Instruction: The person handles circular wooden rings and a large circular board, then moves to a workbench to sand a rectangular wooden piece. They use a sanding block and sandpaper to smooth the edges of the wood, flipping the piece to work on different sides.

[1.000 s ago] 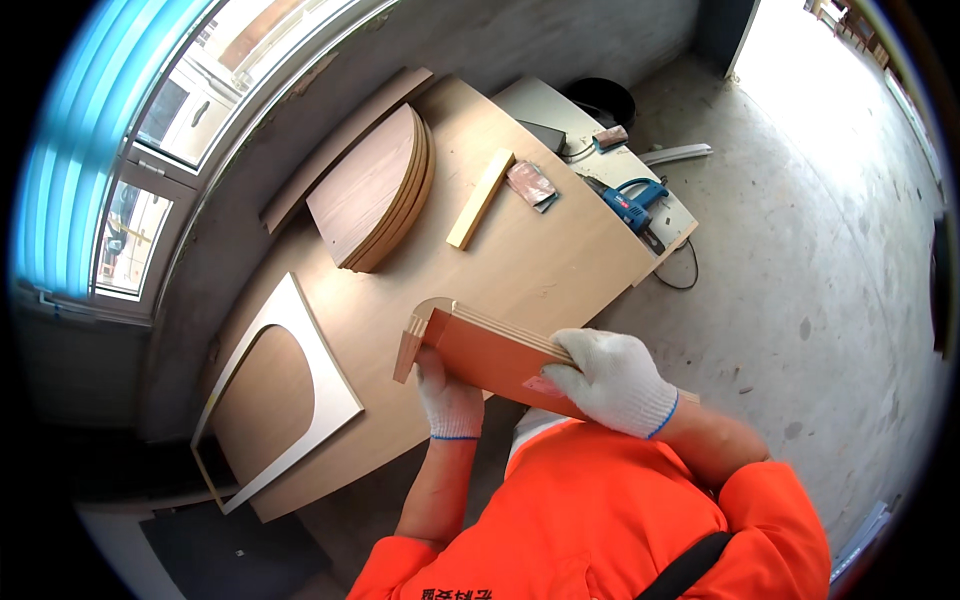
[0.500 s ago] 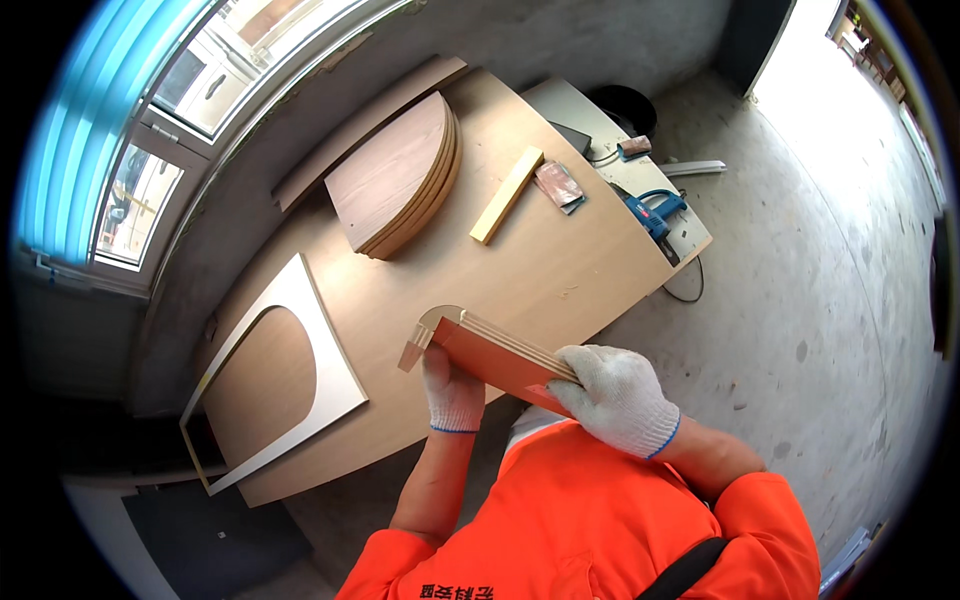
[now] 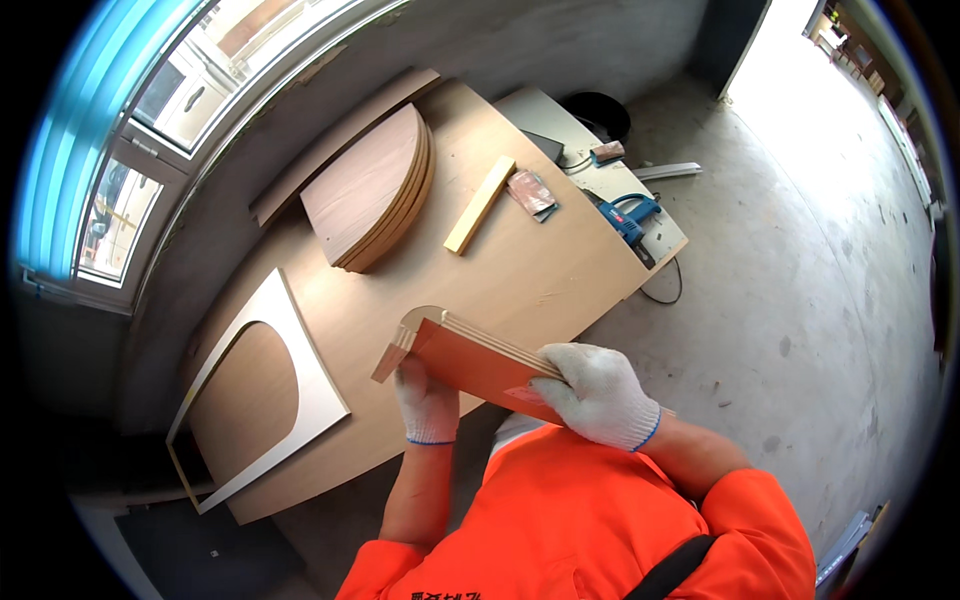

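I hold a stack of thin curved plywood pieces (image 3: 470, 357) on edge over the near side of the wooden worktable (image 3: 520, 280). The stack has an orange-brown face and a rounded far corner. My left hand (image 3: 428, 403), in a white glove, grips it from below near that corner. My right hand (image 3: 598, 392), also gloved, clamps the stack's near end from above.
On the table lie a pile of rounded wooden panels (image 3: 372, 192), a pale wooden bar (image 3: 480, 204), a sanding block (image 3: 532, 190) and a white board with an arched cut-out (image 3: 262, 388). A blue power tool (image 3: 628, 214) sits on a smaller white bench. Bare concrete floor spreads right.
The stack and both hands have stayed almost still in my grip; the view has shifted slightly, so the table appears a little further up and right.
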### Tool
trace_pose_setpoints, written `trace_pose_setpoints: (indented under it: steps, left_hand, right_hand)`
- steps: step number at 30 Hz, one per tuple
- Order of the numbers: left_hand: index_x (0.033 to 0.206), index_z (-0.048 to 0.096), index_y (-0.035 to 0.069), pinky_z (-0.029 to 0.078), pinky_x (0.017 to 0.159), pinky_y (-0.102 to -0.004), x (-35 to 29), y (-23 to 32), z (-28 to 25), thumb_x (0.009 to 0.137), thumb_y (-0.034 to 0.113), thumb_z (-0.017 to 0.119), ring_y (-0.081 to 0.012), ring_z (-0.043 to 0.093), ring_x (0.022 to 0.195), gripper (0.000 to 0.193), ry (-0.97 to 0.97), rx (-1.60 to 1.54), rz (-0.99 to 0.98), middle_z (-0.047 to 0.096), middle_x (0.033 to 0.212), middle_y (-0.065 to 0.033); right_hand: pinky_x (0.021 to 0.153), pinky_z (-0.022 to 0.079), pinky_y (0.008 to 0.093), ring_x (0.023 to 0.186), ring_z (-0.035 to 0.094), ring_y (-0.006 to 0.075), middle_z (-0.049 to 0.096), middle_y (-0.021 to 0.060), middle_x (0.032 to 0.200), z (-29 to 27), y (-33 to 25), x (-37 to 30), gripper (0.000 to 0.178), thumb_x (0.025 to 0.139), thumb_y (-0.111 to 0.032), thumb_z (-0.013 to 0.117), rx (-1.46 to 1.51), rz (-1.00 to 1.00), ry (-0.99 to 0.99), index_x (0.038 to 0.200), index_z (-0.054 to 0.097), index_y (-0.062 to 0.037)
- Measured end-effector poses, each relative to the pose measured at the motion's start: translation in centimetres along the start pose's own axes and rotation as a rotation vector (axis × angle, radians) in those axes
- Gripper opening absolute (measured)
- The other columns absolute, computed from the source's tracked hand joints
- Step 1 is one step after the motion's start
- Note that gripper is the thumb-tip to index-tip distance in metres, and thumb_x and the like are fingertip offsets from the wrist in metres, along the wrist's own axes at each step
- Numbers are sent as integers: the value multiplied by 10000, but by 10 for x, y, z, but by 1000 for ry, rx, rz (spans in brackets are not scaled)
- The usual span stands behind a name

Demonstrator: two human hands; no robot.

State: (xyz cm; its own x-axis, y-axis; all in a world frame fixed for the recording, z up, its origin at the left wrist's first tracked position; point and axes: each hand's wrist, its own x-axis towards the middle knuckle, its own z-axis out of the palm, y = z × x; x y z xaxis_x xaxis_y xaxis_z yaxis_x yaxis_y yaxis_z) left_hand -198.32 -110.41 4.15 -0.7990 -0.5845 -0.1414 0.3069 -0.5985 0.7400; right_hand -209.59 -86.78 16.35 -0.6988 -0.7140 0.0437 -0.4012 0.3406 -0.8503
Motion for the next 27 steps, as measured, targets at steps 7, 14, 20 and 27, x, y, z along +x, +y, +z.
trace_pose_setpoints:
  steps: [7, 14, 20, 27]
  left_hand:
    - [1545, 551, 139, 401, 1242, -456, 32, 30, -8, 1041, 491, 713, -198, 550, 1433, 636, -124, 125, 141, 600, 1546, 15]
    - [1397, 601, 60, 553, 943, -291, 97, 23, 52, 1098, 240, 670, -122, 671, 1054, 355, -122, 710, 141, 714, 1207, -38]
    - [941, 693, -13, 485, 676, -313, 116, -61, 34, 1077, 335, 689, -104, 541, 756, 374, -13, 1077, -215, 636, 826, -11]
    - [723, 559, -26, 422, 607, -384, 114, -93, -31, 1062, 367, 683, -133, 432, 654, 534, -163, 1282, -211, 469, 644, -67]
  right_hand:
    - [741, 564, 467, 853, 699, 423, 702, 213, 899, 16, 9, 9, 220, 970, -214, 751, 144, -64, 128, 1061, 693, -21]
    - [837, 565, 352, 929, 715, 213, 755, 158, 1021, 86, 63, 40, 339, 1056, -234, 685, 785, 347, 393, 1253, 689, 42]
    - [810, 578, 315, 973, 716, 164, 750, 106, 1131, 116, 129, 40, 417, 1093, -276, 652, 1152, 630, 575, 1340, 645, 59]
    - [657, 543, 282, 765, 691, 128, 764, 66, 963, 56, 244, -23, 261, 1060, -267, 703, 910, 807, 785, 1147, 726, -22]
